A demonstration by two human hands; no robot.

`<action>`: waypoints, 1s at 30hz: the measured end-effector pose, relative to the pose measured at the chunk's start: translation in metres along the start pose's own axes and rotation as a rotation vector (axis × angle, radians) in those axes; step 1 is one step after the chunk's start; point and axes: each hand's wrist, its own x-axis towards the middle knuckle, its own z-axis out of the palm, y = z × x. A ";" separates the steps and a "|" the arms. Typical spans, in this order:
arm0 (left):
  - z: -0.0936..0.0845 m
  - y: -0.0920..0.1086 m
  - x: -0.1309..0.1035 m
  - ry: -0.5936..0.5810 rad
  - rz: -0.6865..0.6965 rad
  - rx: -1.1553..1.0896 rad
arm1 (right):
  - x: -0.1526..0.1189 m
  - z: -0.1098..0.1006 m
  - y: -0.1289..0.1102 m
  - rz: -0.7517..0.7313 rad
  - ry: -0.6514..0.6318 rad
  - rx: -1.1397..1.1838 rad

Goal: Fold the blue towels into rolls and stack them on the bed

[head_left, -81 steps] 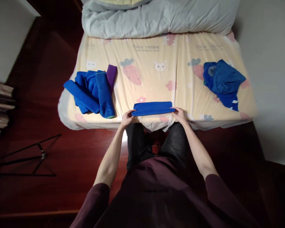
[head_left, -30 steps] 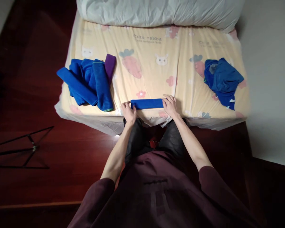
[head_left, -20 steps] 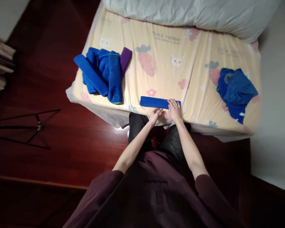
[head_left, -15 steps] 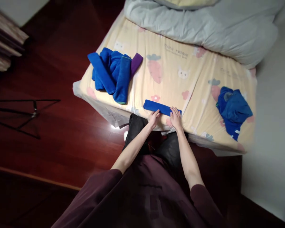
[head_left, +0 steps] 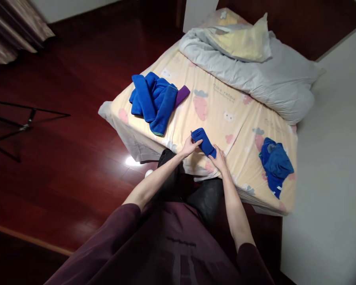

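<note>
A blue folded cloth (head_left: pixel 205 143) is held between my two hands over the front edge of the bed. My left hand (head_left: pixel 190 146) grips its upper left end, thumb across the front. Around the lower right end my right hand (head_left: pixel 218 159) is closed. To the left on the sheet lies a pile of blue rolled or folded cloths (head_left: pixel 154 101), with a purple cloth (head_left: pixel 182 96) sticking out beside it. A crumpled blue garment (head_left: pixel 275 162) rests near the right side of the bed.
The bed (head_left: pixel 213 114) has a patterned yellow sheet. A grey quilt (head_left: pixel 284 85) and a yellow pillow (head_left: pixel 243 41) lie at its far end. Black stand legs (head_left: pixel 25 126) are on the dark red floor at left; a pale wall (head_left: pixel 329 166) borders the right.
The blue cloth has tilted, its right end now lower, and it looks shorter and thicker. My hands have moved with it. The view has shifted, showing more of the pillow end.
</note>
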 end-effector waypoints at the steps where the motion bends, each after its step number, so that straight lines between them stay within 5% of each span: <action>1: -0.001 0.012 0.005 -0.042 0.045 0.024 | 0.007 -0.005 -0.004 -0.005 -0.022 0.059; 6: -0.012 0.085 0.033 -0.340 0.236 0.192 | 0.048 0.000 -0.041 0.070 -0.187 0.340; 9: -0.025 0.128 0.053 -0.481 0.326 0.285 | 0.075 0.018 -0.079 0.129 -0.150 0.440; 14: -0.050 0.173 0.086 -0.403 0.457 0.319 | 0.122 0.043 -0.154 0.037 -0.101 0.764; 20: -0.076 0.192 0.100 -0.321 0.476 0.321 | 0.157 0.062 -0.203 -0.003 -0.047 0.850; 30: -0.090 0.182 0.101 -0.356 0.405 0.462 | 0.155 0.075 -0.202 0.084 -0.030 0.825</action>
